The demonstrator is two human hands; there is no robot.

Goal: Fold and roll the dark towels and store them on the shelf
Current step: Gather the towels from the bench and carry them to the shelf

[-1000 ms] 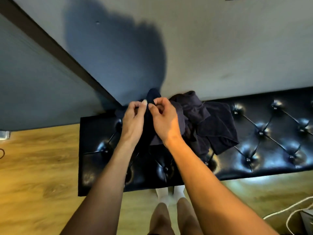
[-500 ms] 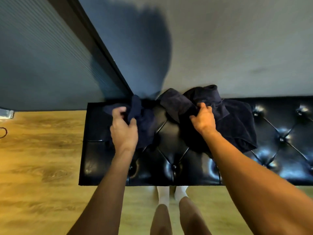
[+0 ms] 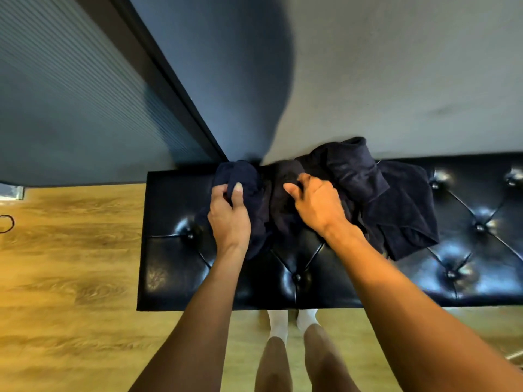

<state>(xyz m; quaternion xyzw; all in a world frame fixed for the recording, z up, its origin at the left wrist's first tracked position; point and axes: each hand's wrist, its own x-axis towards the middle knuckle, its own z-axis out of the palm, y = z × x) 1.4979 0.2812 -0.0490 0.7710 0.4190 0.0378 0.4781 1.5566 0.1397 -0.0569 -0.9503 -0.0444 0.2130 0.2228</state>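
Note:
A crumpled heap of dark navy towels (image 3: 396,199) lies on a black tufted bench (image 3: 169,264) against the wall. My left hand (image 3: 229,216) grips a bunched dark towel (image 3: 240,176) at the bench's back left, thumb over the cloth. Just to the right, my right hand (image 3: 317,202) holds the left edge of another dark towel (image 3: 285,222); its fingers curl into the fabric. The two hands are close together. No shelf is in view.
A pale wall (image 3: 368,80) rises behind the bench, and a dark ribbed panel (image 3: 70,108) with a black frame stands to the left. Wooden floor (image 3: 70,278) surrounds the bench. My legs in white socks (image 3: 278,323) stand at the bench's front edge.
My hands first parted, the left one carrying one towel leftward and the right one reaching into the heap. Now they have come closer again, each still gripping cloth.

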